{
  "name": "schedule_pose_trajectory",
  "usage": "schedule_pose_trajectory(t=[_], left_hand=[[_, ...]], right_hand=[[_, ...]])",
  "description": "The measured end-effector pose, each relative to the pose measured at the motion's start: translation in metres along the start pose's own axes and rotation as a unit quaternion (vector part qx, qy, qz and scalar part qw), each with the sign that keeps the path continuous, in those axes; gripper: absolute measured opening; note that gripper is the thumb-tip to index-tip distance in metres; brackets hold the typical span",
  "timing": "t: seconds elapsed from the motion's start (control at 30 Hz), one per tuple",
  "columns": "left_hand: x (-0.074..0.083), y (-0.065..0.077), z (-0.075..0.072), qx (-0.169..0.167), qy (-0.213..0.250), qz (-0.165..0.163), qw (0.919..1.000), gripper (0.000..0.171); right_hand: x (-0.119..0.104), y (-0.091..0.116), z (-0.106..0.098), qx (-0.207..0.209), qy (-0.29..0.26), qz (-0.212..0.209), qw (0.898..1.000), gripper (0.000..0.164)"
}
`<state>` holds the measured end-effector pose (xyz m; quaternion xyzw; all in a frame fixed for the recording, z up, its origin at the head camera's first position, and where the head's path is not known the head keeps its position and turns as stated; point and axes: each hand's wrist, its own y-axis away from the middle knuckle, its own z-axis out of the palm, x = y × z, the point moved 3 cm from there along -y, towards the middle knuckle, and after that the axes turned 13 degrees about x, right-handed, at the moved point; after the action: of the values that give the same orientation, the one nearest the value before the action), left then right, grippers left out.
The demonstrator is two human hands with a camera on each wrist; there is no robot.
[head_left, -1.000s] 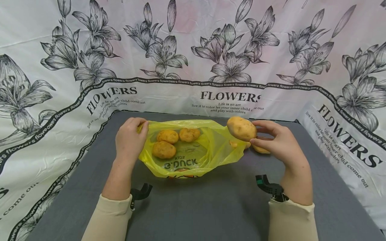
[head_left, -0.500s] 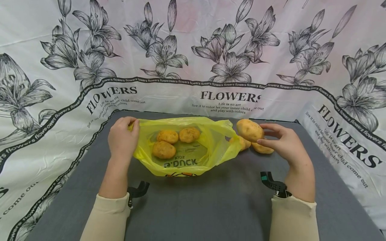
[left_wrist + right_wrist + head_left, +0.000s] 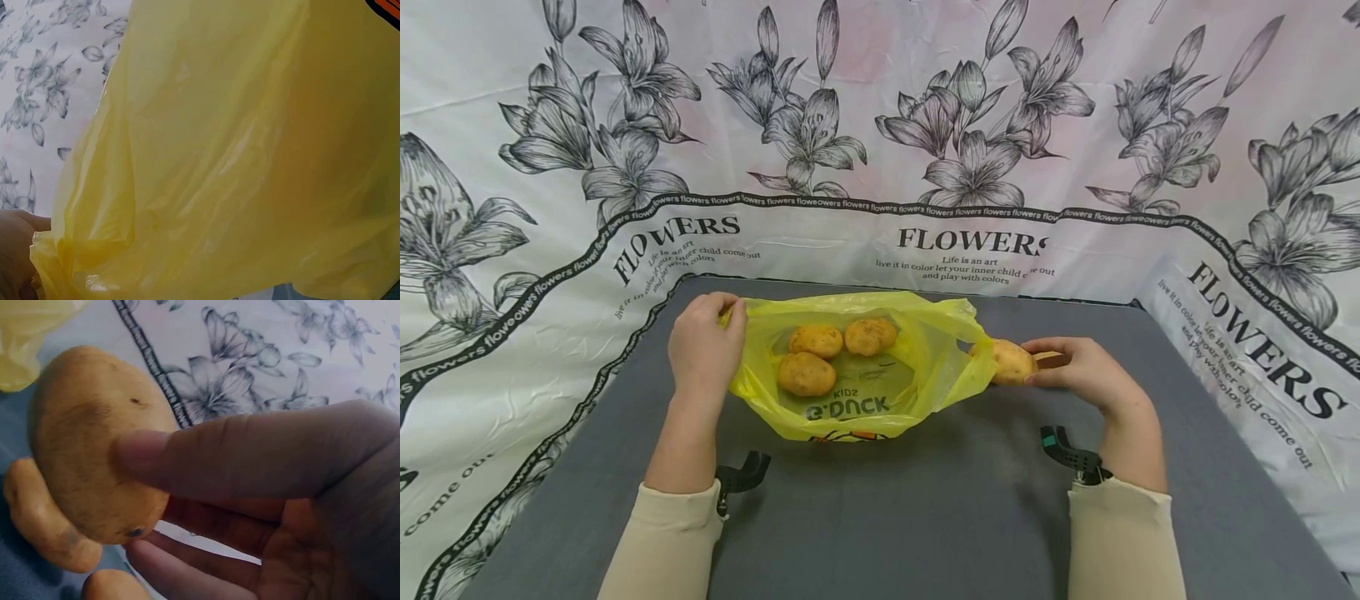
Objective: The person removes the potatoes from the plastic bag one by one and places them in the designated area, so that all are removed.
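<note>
At the left, my left hand (image 3: 707, 346) pinches the rim of a yellow plastic bag (image 3: 940, 333), whose mouth gapes toward me. Inside lie three potatoes (image 3: 807, 374). Yellow film (image 3: 206, 150) fills most of the left wrist view. On the bag's right, my right hand (image 3: 1086, 371) grips another potato (image 3: 1015, 364) between thumb and fingers, close to the bag's side. Seen from the right wrist, that potato (image 3: 100, 444) is held above two more potatoes (image 3: 47, 519), one of them only partly in view.
A dark grey table (image 3: 887, 517) carries everything. White flower-printed cloth (image 3: 820, 242) hangs behind it and along both sides. Black wrist mounts (image 3: 1071, 454) stick out from both forearms.
My right hand moved slightly right, then lowered the potato toward the table beside the bag, covering the potatoes there. My left hand drew the bag's rim left, widening its mouth.
</note>
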<state>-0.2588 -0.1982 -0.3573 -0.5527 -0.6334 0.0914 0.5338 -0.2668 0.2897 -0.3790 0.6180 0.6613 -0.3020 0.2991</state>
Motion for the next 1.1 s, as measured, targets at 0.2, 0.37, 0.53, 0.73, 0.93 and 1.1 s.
schedule_pose_trajectory(t=[0.2,0.37,0.53,0.73,0.93,1.1], left_hand=[[0.000,0.000,0.001,0.000,0.001,0.002,1.0000,0.020],[0.000,-0.001,0.001,-0.001,0.001,0.004,1.0000,0.020],[0.001,-0.001,0.002,0.000,0.003,0.007,1.0000,0.019],[0.002,0.000,0.002,0.000,0.006,0.012,0.9999,0.019],[0.002,0.001,0.002,-0.002,0.008,0.015,0.9999,0.019],[0.002,0.001,0.002,-0.006,0.007,0.013,0.9999,0.020]], right_hand=[[0.012,-0.006,0.007,-0.036,0.008,0.002,0.999,0.061],[0.015,-0.008,0.010,-0.051,0.007,-0.003,0.999,0.058],[0.018,-0.011,0.014,-0.066,-0.005,-0.009,0.998,0.055],[0.024,-0.013,0.019,-0.066,0.012,-0.020,0.998,0.053],[0.028,-0.014,0.023,-0.076,0.031,-0.006,0.997,0.054],[0.028,-0.014,0.025,-0.083,0.044,0.000,0.996,0.054]])
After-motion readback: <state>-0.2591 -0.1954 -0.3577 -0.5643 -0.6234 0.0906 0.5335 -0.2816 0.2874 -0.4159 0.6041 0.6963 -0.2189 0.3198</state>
